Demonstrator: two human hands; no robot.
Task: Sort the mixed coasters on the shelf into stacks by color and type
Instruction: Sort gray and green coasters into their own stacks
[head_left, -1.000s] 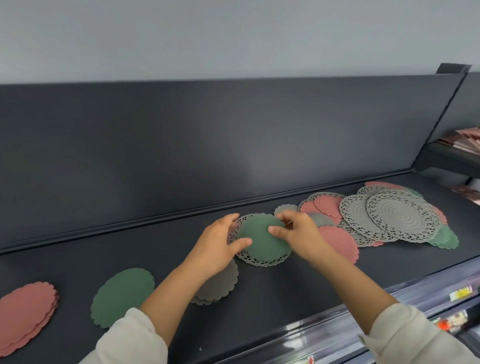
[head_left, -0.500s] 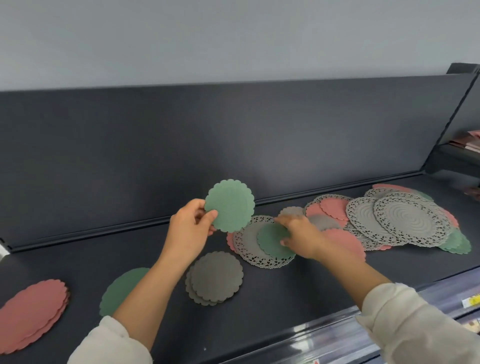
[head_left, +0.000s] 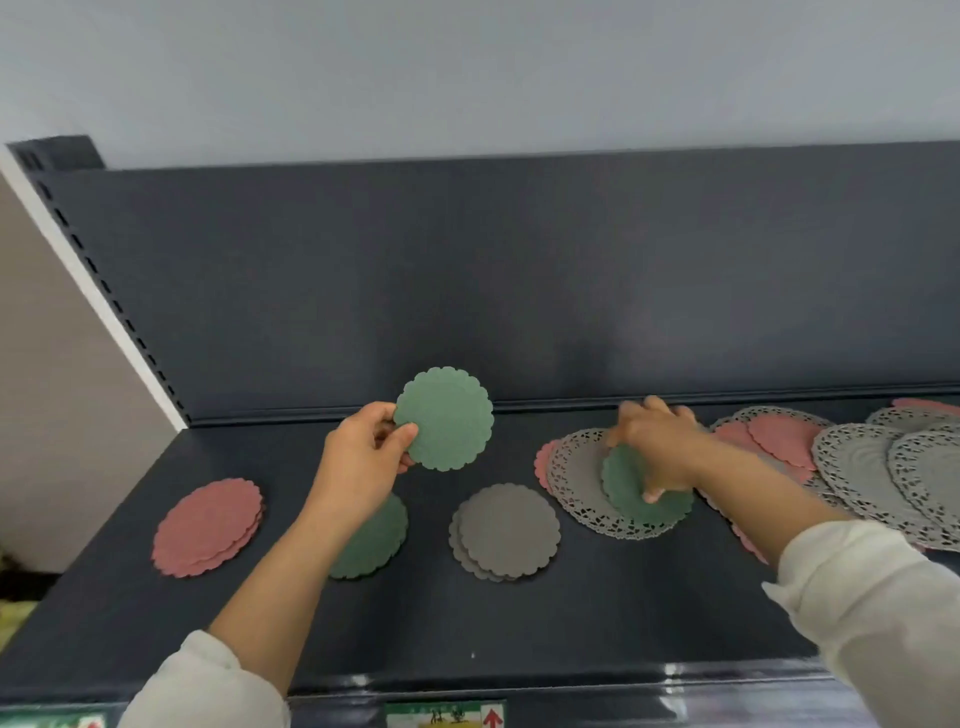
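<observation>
Above-left of the grey scalloped stack (head_left: 506, 530) the left hand (head_left: 363, 467) pinches one flat green scalloped coaster (head_left: 444, 418), and right of it the blurred right hand (head_left: 657, 444) touches a second green coaster (head_left: 636, 493) on a lace mat (head_left: 579, 483), grip unclear.

Count of green scalloped coasters (head_left: 444, 418): three. Grey scalloped coasters (head_left: 506, 530): one stack, at least two deep. Pink stack (head_left: 208, 525) at far left: at least two layers, full number not determinable. Grey lace mats (head_left: 582, 483): at least four, overlapping. Loose pink coasters (head_left: 779, 439) among them: at least four, partly hidden.
</observation>
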